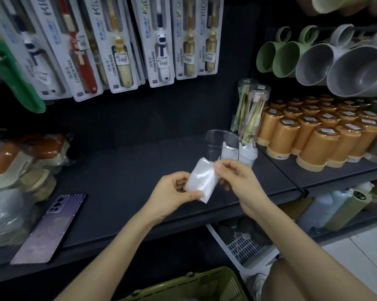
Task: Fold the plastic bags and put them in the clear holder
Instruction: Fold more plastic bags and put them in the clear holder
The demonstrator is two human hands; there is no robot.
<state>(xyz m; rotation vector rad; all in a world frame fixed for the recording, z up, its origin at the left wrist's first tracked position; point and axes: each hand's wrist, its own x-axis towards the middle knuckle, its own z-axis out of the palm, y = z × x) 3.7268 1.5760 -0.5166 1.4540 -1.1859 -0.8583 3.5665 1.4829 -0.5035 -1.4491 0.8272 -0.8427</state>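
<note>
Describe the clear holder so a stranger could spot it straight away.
On the dark shelf, look left of the orange cups. The clear holder stands there, in front of a tall tube of toothbrushes. Unlike that tube, it is open-topped and holds folded white bags.

Head view; down onto near shelf (122, 181)

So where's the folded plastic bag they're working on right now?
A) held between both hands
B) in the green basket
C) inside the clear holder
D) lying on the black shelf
A: the left hand and right hand both pinch the folded plastic bag, just short of the clear holder.
</note>
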